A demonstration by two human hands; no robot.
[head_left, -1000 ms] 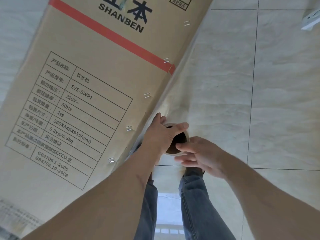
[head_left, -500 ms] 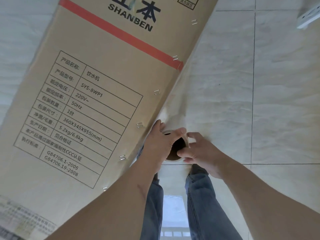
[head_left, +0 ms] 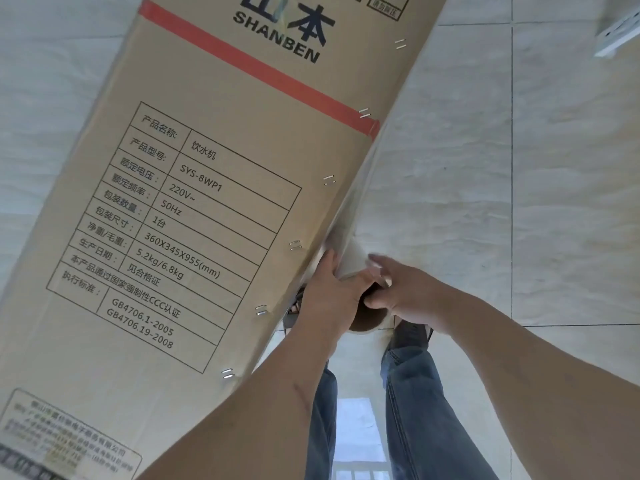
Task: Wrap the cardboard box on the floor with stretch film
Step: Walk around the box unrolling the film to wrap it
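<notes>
A tall brown cardboard box (head_left: 214, 209) with a red stripe, black lettering and a spec table fills the left of the head view. A roll of stretch film (head_left: 351, 259) stands upright against its right edge, brown core end toward me. My left hand (head_left: 329, 299) grips the roll's near end, thumb over the rim. My right hand (head_left: 405, 289) holds the rim from the right, fingers curled into the core. Clear film (head_left: 367, 168) runs from the roll up along the box's right edge.
Pale marble floor tiles (head_left: 519, 185) lie to the right of the box. A white object (head_left: 620, 32) lies at the top right corner. My legs in blue jeans (head_left: 412, 410) and dark shoes stand below the hands.
The roll and both hands have shifted slightly up along the box edge. My right hand has closed in on the core rim, its fingers now curled into it.
</notes>
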